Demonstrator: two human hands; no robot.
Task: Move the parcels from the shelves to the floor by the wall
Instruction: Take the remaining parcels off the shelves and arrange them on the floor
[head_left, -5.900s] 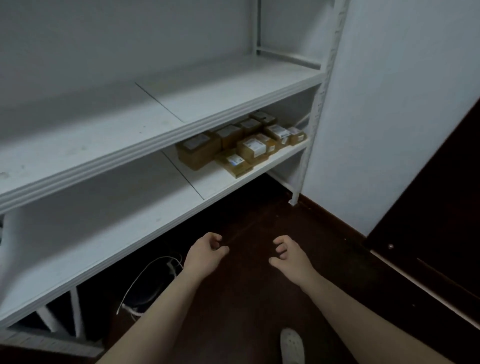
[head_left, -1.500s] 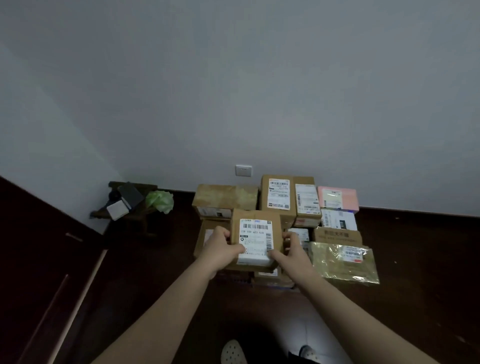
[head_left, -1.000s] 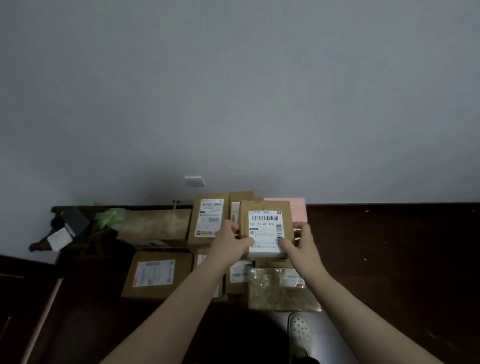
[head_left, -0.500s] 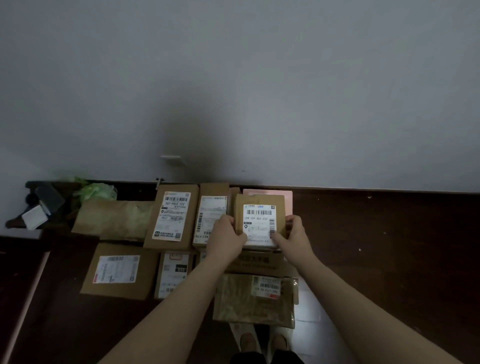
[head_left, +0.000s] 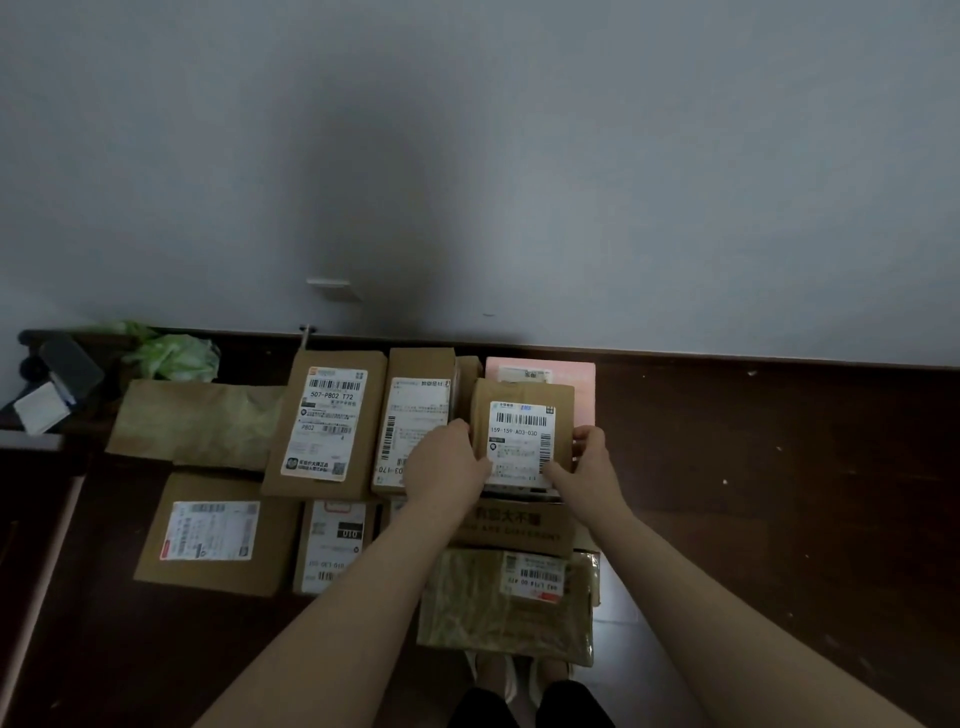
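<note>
Head view: both arms reach forward, left grip (head_left: 447, 462) and right grip (head_left: 589, 462) clamped on opposite sides of labelled parcel (head_left: 522, 436).

Parcel (head_left: 522, 434) carried from shelves to wall (head_left: 519, 156), lowered over pink parcel (head_left: 584, 395)

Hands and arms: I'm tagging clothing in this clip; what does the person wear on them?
Nothing that shows. The left hand and right hand are ungloved, no rings visible; the left forearm and right forearm are bare to the frame's edge: no sleeves, watch or bands.
</note>
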